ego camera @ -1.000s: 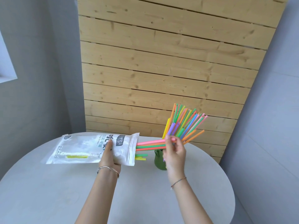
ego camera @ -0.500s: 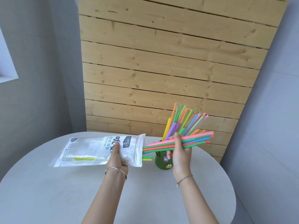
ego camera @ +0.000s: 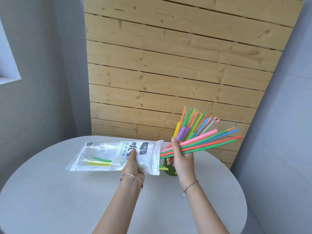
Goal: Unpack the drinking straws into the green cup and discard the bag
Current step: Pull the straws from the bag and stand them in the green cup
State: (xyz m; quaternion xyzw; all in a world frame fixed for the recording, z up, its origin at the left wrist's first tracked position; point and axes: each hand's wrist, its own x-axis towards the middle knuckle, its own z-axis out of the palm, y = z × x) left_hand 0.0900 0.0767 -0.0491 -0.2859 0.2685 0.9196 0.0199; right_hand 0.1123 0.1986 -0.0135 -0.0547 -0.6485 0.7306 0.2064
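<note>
While the left hand [ego camera: 133, 166] grips the bag [ego camera: 104, 149], the right hand [ego camera: 182, 159] clasps a bundle of straws [ego camera: 207, 141].

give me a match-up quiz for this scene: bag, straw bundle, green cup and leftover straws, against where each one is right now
Things:
1. bag
2. straw bundle
3. green cup
4. leftover straws

Places:
a. inside the bag
b. gripped in the right hand
c. held in the left hand
d. standing on the table

Pairs: 1-c, 2-b, 3-d, 4-a
</note>
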